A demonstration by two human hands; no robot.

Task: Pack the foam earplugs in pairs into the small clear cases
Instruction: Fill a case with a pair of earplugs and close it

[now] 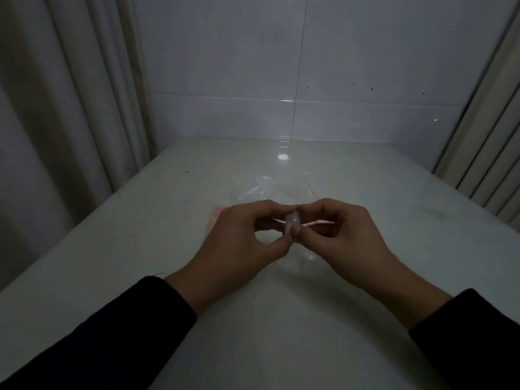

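Note:
A small clear case (292, 224) is pinched between the fingertips of both hands above the middle of the white table (140, 249). My left hand (239, 243) grips it from the left, my right hand (346, 235) from the right. Whether the case is open or holds anything, I cannot tell in the dim light. Pink and orange foam earplugs (216, 218) lie on the table behind my left hand, mostly hidden by it. A thin pink strip (318, 223) shows between my right fingers.
A crumpled clear plastic bag (264, 190) lies on the table just beyond my hands. More clear plastic (305, 256) rests under my right hand. A tiled wall (281, 80) closes the far side; curtains (56, 108) hang left and right.

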